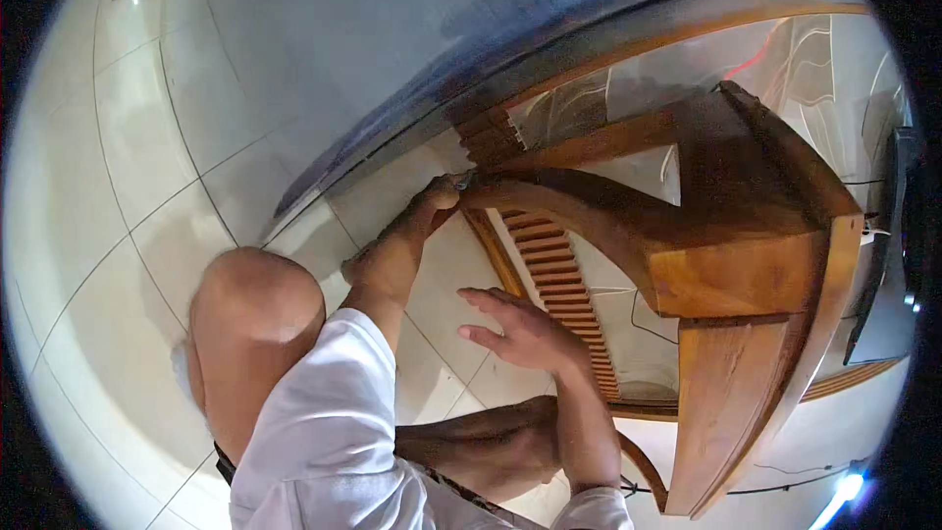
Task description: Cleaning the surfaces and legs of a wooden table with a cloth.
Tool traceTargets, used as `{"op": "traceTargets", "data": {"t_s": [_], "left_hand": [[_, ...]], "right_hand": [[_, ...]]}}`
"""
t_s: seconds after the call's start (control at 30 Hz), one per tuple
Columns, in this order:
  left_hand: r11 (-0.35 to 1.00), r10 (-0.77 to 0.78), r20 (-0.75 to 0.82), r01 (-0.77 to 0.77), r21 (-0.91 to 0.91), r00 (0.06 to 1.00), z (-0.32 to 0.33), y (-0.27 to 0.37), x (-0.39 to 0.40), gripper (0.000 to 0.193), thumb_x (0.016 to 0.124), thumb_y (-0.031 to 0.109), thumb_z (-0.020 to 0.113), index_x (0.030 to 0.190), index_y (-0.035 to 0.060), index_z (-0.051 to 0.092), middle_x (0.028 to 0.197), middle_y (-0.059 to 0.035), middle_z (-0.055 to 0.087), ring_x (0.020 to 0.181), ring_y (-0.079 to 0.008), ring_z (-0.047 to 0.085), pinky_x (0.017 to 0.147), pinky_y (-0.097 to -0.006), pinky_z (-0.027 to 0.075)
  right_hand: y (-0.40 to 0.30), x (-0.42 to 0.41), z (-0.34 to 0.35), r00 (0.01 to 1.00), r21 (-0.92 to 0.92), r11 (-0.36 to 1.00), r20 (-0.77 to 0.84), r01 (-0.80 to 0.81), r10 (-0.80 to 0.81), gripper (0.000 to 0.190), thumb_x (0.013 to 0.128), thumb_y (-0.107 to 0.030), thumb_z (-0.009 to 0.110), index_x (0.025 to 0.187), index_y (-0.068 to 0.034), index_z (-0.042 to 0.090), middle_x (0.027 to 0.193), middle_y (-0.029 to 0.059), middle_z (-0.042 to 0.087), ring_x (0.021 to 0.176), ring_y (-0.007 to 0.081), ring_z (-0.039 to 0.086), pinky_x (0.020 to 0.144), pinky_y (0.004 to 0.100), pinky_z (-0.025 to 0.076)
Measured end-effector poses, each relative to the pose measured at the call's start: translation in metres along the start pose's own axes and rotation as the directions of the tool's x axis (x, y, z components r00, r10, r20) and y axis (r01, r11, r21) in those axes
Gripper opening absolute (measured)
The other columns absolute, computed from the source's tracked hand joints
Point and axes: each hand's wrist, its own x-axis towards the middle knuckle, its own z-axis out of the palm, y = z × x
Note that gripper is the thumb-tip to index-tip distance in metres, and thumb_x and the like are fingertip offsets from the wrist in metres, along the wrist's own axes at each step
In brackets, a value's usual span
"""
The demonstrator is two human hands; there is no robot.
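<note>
My left hand (441,195) reaches to the narrow end of a curved brown wooden part (567,195) of a piece of furniture. Its fingers are curled, and a small greyish thing shows at the fingertips, too small to name. Whether the hand grips the wood or only that thing is not clear. My right hand (515,327) holds nothing; its fingers and thumb are apart in front of a row of wooden slats (559,272). To the right, the curved part joins a broad wooden block (736,276), with a wooden panel (728,383) below it in the picture.
Light floor tiles (96,250) lie around my bent bare knee (257,294). A large grey surface (331,37) with a dark blue edge spans the top. At the far right is a dark flat object (887,272). A thin dark cable (773,487) runs near a bright light (850,487).
</note>
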Motion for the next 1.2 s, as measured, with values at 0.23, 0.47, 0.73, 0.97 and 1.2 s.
{"op": "traceTargets", "data": {"t_s": [0.23,0.47,0.73,0.97,1.2], "left_hand": [[0.967,0.255,0.047,-0.254,-0.026,0.966,0.094,0.13,-0.062,0.069,0.086,-0.013,0.034,0.147,0.0158,0.046,0.147,-0.0164,0.045,0.128,-0.0251,0.046,0.103,-0.0354,0.039],[0.935,0.218,-0.023,-0.202,0.292,0.976,0.119,0.082,-0.044,0.069,0.087,-0.007,0.048,0.15,0.0208,0.042,0.142,-0.0195,0.053,0.121,-0.0333,0.058,0.098,-0.0441,0.05],[0.825,-0.11,-0.009,0.096,0.557,0.994,0.1,0.018,0.019,0.061,0.089,0.008,0.057,0.147,0.0189,0.046,0.134,-0.0233,0.057,0.111,-0.0345,0.063,0.092,-0.044,0.053],[0.889,0.031,-0.056,-0.001,0.457,0.998,0.092,0.034,0.003,0.054,0.088,0.008,0.053,0.142,0.0096,0.051,0.136,-0.0243,0.056,0.118,-0.0364,0.058,0.1,-0.0395,0.049],[0.989,0.119,0.035,-0.122,0.085,0.992,0.106,0.207,-0.108,0.066,0.089,-0.01,0.045,0.15,0.0157,0.043,0.148,-0.0116,0.048,0.124,-0.0272,0.054,0.093,-0.0374,0.049]], "right_hand": [[0.009,-0.01,-0.006,0.994,-0.037,0.996,-0.069,-0.085,0.082,0.057,0.096,-0.038,0.062,0.138,-0.002,0.049,0.132,0.0227,0.056,0.12,0.0339,0.057,0.101,0.0404,0.046],[0.005,-0.019,-0.002,0.983,-0.061,0.982,-0.058,-0.177,0.174,0.056,0.097,-0.038,0.06,0.138,-0.002,0.049,0.132,0.0225,0.056,0.121,0.0372,0.055,0.103,0.0409,0.044],[0.018,-0.025,0.012,0.976,-0.066,0.974,-0.03,-0.218,0.217,0.059,0.097,-0.042,0.058,0.139,-0.003,0.047,0.133,0.0227,0.055,0.123,0.0372,0.054,0.104,0.0418,0.043],[0.016,-0.033,0.009,0.976,-0.04,0.975,0.004,-0.218,0.218,0.06,0.097,-0.043,0.057,0.139,-0.002,0.047,0.135,0.0234,0.054,0.126,0.0372,0.052,0.105,0.0414,0.042],[0.006,-0.017,-0.008,0.986,-0.032,0.986,0.009,-0.165,0.165,0.06,0.097,-0.043,0.058,0.138,-0.002,0.048,0.134,0.0243,0.055,0.123,0.0383,0.053,0.104,0.0423,0.043]]}}
